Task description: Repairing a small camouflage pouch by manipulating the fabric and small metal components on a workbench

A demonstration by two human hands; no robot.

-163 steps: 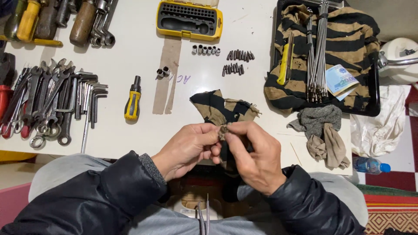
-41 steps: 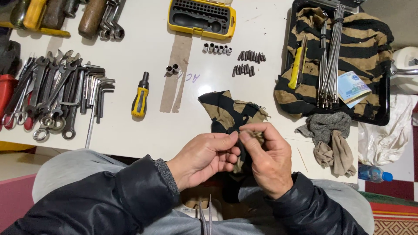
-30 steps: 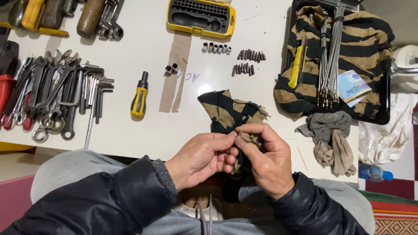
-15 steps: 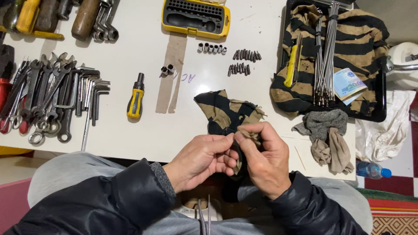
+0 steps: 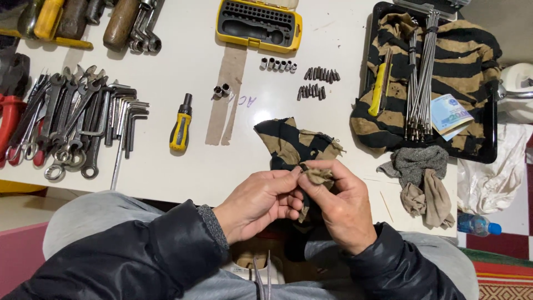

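Note:
Both hands meet at the near edge of the white table [image 5: 166,172]. My left hand [image 5: 258,203] pinches a small dark metal part [image 5: 303,167] between thumb and fingertips; the part is mostly hidden, so I cannot tell its kind. My right hand [image 5: 340,203] presses a fold of the black-and-tan striped rag [image 5: 294,145] around that part. The rest of the rag lies spread on the table just beyond my fingers.
Several wrenches and hex keys [image 5: 83,125] lie at the left. Also on the table are a yellow screwdriver handle [image 5: 181,129], a yellow bit case [image 5: 259,23], loose bits [image 5: 316,83] and small sockets [image 5: 277,64]. A black tray [image 5: 488,139] holds striped cloth and thin metal rods [image 5: 420,78]. Grey rags [image 5: 423,180] lie at the right.
The hands have stayed together at the table edge, working the rag around the small part with small finger shifts. The view has drifted a little; nothing on the table moved.

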